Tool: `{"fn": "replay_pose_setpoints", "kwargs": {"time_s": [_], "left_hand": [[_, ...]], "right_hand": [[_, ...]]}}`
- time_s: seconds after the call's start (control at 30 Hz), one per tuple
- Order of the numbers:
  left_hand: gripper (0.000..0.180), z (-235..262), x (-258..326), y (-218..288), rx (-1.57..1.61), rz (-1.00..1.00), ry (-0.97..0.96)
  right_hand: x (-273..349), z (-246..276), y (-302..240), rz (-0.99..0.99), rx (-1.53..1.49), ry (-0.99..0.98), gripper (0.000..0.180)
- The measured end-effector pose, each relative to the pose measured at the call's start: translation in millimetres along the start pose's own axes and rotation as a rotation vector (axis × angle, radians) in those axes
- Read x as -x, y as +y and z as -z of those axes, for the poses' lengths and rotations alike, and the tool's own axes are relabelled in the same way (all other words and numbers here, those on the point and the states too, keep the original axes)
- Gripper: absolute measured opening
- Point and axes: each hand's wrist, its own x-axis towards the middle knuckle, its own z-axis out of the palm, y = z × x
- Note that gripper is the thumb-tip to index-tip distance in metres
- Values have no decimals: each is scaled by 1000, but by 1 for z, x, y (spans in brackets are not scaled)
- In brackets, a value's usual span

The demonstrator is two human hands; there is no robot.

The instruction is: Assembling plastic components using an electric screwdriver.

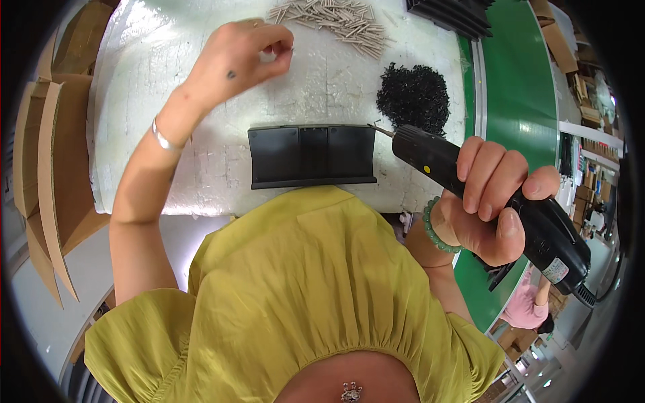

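White bench (201, 101): pins (336, 20), screws (413, 97), blk panel (312, 156)

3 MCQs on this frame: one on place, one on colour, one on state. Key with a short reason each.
1. Where does the heap of small black parts lie?
A. right of the black plastic panel
B. on the cardboard
C. under the left hand

2. The belt at the right is:
A. blue
B. green
C. grey

3. The right hand is:
A. open flat
B. gripping the black electric screwdriver
C. resting on the panel

A: heap sits up and right of the panel.
B: belt surface is green.
B: fingers wrap the tool's body.
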Motion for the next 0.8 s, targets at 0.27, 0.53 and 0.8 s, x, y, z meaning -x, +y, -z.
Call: {"fn": "replay_pose_setpoints", "kwargs": {"time_s": [0.27,0.53,0.8], "left_hand": [[15,-19,76,63,345,255,34],[15,-26,82,63,252,206,109],[15,-30,85,62,259,201,143]], "right_hand": [[-1,-24,21,-149,17,-139,31],[0,-30,42,-180,25,-212,32],[1,-32,50,-174,31,-198,32]]}}
